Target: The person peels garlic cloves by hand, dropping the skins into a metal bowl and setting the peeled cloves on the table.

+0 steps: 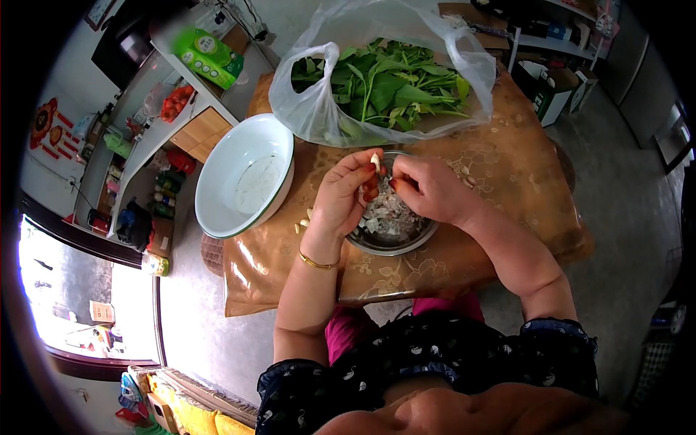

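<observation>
My left hand [344,190], with a gold bangle at the wrist, pinches a pale garlic clove [375,162] between its fingertips. Close beside it, my right hand [428,187] has its thumb and fingers pressed together; whatever they grip is too small to make out. Both hands are above a metal bowl [395,250] that holds pale, papery peelings [391,220]. A few peeled cloves [304,222] lie on the table left of the bowl, partly behind my left forearm. More cloves [467,179] lie to the right of my right hand.
A white enamel basin [217,190] stands at the table's left. An open plastic bag [290,119] of leafy greens [399,87] lies at the far side of the table [522,188]. Shelves [138,174] with packages stand at the left, and cartons [554,90] at the back right.
</observation>
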